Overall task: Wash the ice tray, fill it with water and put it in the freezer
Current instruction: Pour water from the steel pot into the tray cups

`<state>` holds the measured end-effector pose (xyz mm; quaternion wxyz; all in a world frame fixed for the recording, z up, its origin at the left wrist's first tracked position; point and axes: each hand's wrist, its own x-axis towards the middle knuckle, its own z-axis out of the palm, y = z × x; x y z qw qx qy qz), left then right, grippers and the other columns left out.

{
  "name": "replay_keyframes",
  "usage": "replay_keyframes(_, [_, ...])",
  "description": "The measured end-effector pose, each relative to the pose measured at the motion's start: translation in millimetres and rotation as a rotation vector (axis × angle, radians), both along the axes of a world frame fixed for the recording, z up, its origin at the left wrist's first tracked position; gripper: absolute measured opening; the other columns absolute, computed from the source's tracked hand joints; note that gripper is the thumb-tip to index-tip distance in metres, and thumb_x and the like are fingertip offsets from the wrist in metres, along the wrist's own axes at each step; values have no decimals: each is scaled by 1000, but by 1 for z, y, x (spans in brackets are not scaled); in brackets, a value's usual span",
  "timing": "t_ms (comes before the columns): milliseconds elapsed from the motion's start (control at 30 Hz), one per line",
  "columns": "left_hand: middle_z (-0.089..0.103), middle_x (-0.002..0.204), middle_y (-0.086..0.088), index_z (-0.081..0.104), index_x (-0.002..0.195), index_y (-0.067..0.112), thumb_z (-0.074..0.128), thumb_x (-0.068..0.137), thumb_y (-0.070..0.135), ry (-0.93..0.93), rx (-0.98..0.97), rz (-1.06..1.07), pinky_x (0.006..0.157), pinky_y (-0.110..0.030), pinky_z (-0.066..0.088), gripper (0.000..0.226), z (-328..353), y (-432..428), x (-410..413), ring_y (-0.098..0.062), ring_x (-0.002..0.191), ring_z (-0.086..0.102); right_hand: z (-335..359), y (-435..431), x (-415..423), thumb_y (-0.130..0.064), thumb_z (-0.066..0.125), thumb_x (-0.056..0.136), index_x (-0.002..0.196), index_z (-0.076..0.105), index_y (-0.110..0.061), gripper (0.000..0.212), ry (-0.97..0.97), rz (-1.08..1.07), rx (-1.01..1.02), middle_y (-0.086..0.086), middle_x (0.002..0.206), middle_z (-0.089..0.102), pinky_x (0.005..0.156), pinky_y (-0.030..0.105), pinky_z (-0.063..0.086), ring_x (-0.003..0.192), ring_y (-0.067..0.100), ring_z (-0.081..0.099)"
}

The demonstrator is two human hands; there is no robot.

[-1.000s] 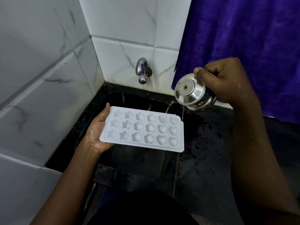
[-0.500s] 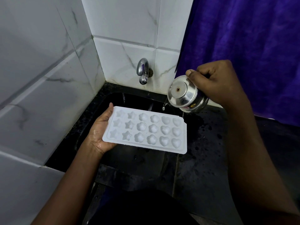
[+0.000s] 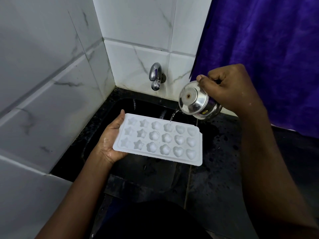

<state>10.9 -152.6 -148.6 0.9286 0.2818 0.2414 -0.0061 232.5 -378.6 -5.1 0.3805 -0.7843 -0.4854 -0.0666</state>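
1. white plastic ice tray (image 3: 160, 140), held about level above the black sink (image 3: 146, 106). rectangular with rounded corners, three rows of six moulds: stars at the left, flowers in the middle, hearts at the right. white on white, so hard to tell how full any mould is.
2. thin stream of water (image 3: 173, 115), falling from above onto the far row, at about the fourth mould from the left.
3. left hand (image 3: 110, 144) under the tray's left end, palm up, flat and wet. thumb straight along the short edge. fingers out of sight beneath the tray, with no pinch to be seen.
4. small polished steel pot (image 3: 198, 102) above the tray's far right corner, tipped well over, round base towards the camera. mouth hidden; small sticker on the wall, unreadable.
5. right hand (image 3: 229, 90) gripping the pot, fingers curled tight round its upper side, thumb pressed on the edge of the base. a few droplets on the wrist.
6. chrome tap (image 3: 155, 75) on the wall behind the sink, curved spout pointing down.
7. wet, speckled black stone counter (image 3: 219, 169) to the right of the sink. glossy white marbled tiles (image 3: 51, 83) at the left and behind.
8. purple cloth (image 3: 267, 49) hanging at the right, cut off by the frame.
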Motion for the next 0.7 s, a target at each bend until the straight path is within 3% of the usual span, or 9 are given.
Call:
replay_keyframes(100, [62,149,-21,67,144,10,51,101,69,-5,-4,-2,99,-59,59,74,-1,0,0,-41,128,67,3,0,-1,-27,65,103,50,43,-25,57,-24,6,-2,-8,49,49,44,14,24,41,13,39])
replay_keyframes(233, [60,151,-21,61,149,11,53,100,69,0,3,-6,103,-59,57,77,-4,1,0,-41,132,64,5,1,-2,-25,65,103,51,45,-14,57,-47,-2,-17,-5,42,38,44,16,23,41,15,36])
replay_keyframes(500, [60,152,-20,59,150,12,54,99,70,-4,-2,-1,103,-58,56,78,-5,1,-1,-41,133,64,5,3,-2,-29,64,104,52,49,-21,55,-56,4,-4,-5,49,53,44,15,25,40,14,41])
replay_keyframes(600, [61,150,-21,67,143,10,54,99,69,-5,-12,-2,103,-59,57,74,-6,0,-1,-42,130,65,1,4,-4,-28,66,103,52,46,-28,55,8,11,53,-22,48,53,43,13,28,39,7,45])
replay_keyframes(700, [63,148,-22,73,135,8,54,100,68,-11,-25,0,99,-60,59,72,-5,0,-2,-42,127,67,-7,5,-1,-32,68,102,51,48,-18,56,141,-9,124,-15,45,47,47,19,34,41,4,42])
